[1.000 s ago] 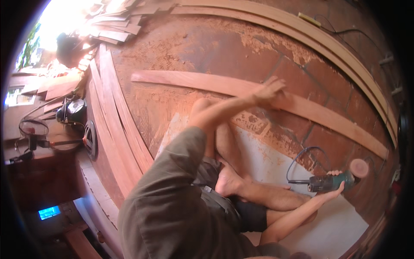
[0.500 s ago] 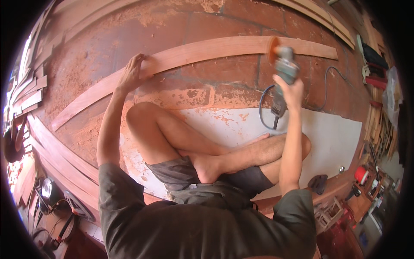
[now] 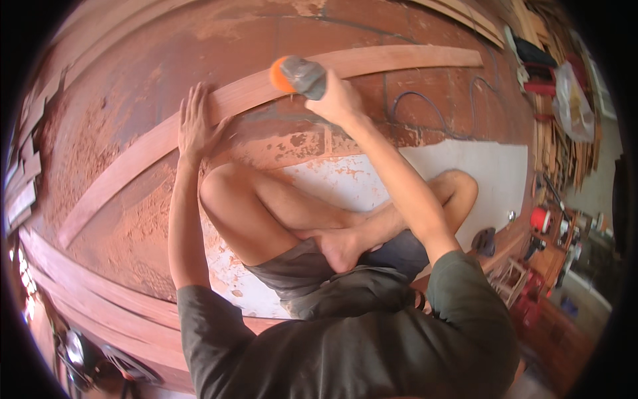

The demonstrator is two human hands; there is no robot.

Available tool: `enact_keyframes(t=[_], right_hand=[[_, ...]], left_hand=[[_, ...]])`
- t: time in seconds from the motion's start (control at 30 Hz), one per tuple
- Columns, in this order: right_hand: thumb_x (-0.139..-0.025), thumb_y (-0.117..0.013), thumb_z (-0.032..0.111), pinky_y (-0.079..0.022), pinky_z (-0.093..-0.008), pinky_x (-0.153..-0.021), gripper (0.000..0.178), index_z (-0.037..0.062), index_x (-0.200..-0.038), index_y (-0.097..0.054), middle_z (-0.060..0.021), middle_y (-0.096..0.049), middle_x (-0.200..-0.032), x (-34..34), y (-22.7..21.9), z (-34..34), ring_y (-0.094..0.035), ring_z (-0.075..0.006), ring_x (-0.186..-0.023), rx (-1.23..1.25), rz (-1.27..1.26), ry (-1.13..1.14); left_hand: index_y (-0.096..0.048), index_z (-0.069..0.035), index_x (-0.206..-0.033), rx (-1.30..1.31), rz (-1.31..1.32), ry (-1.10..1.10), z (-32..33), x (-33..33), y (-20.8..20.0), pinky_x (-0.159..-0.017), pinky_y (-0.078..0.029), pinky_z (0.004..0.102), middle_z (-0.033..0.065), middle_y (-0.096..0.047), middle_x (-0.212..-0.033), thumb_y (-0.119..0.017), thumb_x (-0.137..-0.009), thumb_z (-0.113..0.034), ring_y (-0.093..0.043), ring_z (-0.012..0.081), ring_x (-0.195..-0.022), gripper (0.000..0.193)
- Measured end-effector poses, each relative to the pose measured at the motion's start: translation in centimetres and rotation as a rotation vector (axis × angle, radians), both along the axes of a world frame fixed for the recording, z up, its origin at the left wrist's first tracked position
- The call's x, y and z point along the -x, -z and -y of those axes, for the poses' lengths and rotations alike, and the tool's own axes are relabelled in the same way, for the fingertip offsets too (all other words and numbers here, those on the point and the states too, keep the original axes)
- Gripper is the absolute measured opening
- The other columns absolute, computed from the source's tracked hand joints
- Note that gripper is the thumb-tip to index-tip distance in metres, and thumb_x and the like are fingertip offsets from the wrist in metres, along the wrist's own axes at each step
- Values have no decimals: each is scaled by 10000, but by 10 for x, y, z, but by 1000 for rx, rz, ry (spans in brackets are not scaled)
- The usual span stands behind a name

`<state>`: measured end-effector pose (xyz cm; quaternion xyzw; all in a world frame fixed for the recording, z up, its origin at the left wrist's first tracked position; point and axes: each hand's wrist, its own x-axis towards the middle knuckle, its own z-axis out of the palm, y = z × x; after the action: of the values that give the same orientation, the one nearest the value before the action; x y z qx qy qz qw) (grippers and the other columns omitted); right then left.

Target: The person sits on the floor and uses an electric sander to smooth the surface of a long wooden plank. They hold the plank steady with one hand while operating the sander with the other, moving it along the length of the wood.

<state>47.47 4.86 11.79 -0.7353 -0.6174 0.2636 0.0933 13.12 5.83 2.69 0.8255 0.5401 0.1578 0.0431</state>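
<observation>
Left hand at ten spread across one reddish plank arcing from nine to two o'clock, right hand wrapped round one sander at twelve, grip partly hidden, one orange disc blurred

Plank lies clear between left hand and sander.

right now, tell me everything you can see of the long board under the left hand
The board is long, narrow and pinkish brown, looks like wood, and lies on the reddish floor, both ends in view. It appears bowed, perhaps from the lens. The left hand rests spread on it; the orange disc of the power tool overlaps it, contact unclear.
</observation>
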Motion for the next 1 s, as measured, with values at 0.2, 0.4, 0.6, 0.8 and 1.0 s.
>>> enact_keyframes(t=[0.2,0.4,0.6,0.8,1.0], right_hand=[[-698,-792,250,-591,-461,-844,654,-55,-1215,-532,-282,-704,-1006,30,7,-19,-708,-421,-964,36,63,13],[-665,-842,244,-618,-385,-813,750,-40,-1277,-514,-224,-691,-1105,-71,16,-38,-726,-312,-940,61,124,210],[-664,-862,371,-581,-399,-924,725,-53,-1208,-641,-248,-710,-1170,-211,-1,-42,-718,-332,-1069,118,280,497],[-692,-813,283,-613,-406,-831,844,-90,-1359,-456,-247,-711,-1109,-113,2,-28,-735,-335,-969,105,202,214],[-724,-774,179,-612,-443,-787,587,-99,-1171,-515,-291,-708,-955,-64,14,-12,-732,-396,-886,-54,90,-15]], left_hand=[[-316,-48,-1570,-9,49,13,2,-3,5,-1266,-161,477,146,-282,-1662,-613,-948,-565,-212,304,-1556,862],[-346,-52,-1554,5,28,8,4,3,6,-1264,-168,483,128,-294,-1660,-621,-943,-559,-224,302,-1552,840],[-317,-35,-1569,39,-49,3,3,-3,-2,-1266,-154,482,123,-290,-1663,-624,-937,-565,-217,306,-1555,880],[-182,-29,-1618,153,-187,109,-11,14,2,-1262,-101,535,135,-170,-1701,-585,-936,-640,-127,334,-1574,1001],[-64,-84,-1645,403,-363,-19,-22,-2,1,-1247,-39,600,97,-31,-1727,-530,-926,-726,-7,318,-1589,1070]])
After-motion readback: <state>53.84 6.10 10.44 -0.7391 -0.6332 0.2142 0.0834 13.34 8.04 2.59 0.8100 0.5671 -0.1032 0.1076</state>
